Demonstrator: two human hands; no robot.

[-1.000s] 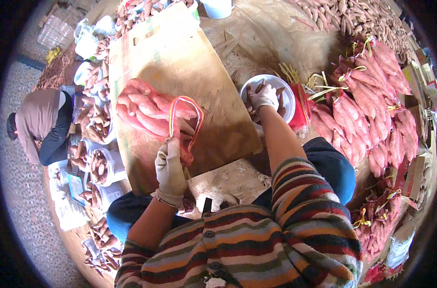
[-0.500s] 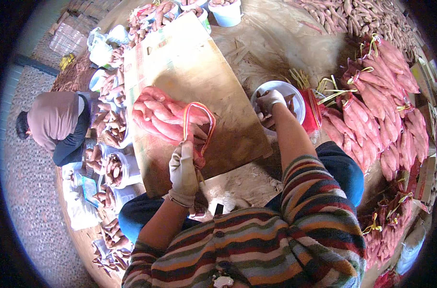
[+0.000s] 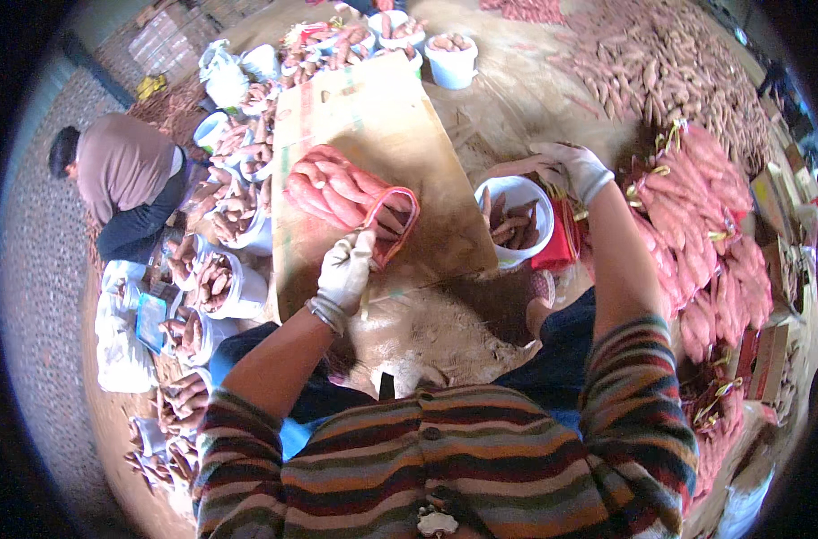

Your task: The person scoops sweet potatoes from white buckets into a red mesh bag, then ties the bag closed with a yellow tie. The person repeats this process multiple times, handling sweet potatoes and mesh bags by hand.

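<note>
A red mesh bag (image 3: 330, 190) filled with several sweet potatoes lies on a big board (image 3: 373, 117) in front of me. My left hand (image 3: 347, 268), in a pale glove, is closed on the bag's near edge. The striped rim of the mouth stands open toward the right. My right hand (image 3: 571, 167), also gloved, is raised just beyond a white bucket (image 3: 517, 259) and grips a long sweet potato (image 3: 519, 166) that points left over the bucket's far rim. More sweet potatoes (image 3: 517, 230) lie inside the bucket.
Red mesh material (image 3: 563, 238) is beside the bucket. Filled mesh bags (image 3: 696, 193) are stacked at right, before a large heap of sweet potatoes (image 3: 665, 76). Loaded buckets (image 3: 240, 289) line the board's left side. Another person (image 3: 126, 171) bends down at far left.
My right hand has come out of the bucket and moved up and right with a sweet potato. My left hand still holds the bag edge; its mouth is now wider and rounder. The view has shifted.
</note>
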